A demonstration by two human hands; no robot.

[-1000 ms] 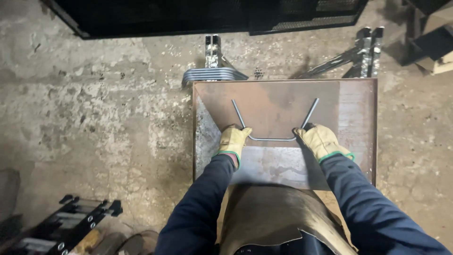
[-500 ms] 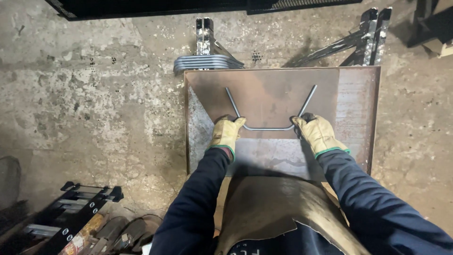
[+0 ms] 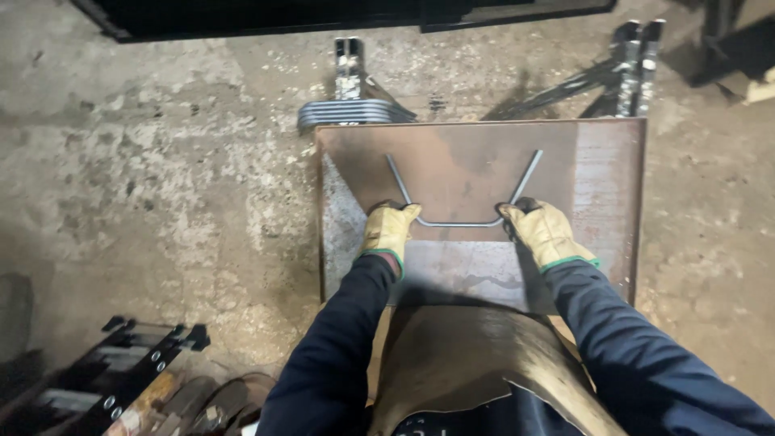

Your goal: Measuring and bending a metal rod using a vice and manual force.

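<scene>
From the head camera, the left hand (image 3: 389,232) and right hand (image 3: 542,232), both in yellow leather gloves, are each closed around a lower corner of a thin grey steel rod bent into an open U (image 3: 462,221). The rod lies flat on a rusty brown steel plate table (image 3: 601,173). A brown leather apron (image 3: 464,355) hides the plate's near edge; dark metal parts (image 3: 121,375) at lower left are cut off.

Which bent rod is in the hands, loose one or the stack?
The loose rod on the plate: left hand and right hand grip its two bends. The stack lies untouched on the floor beyond.
</scene>
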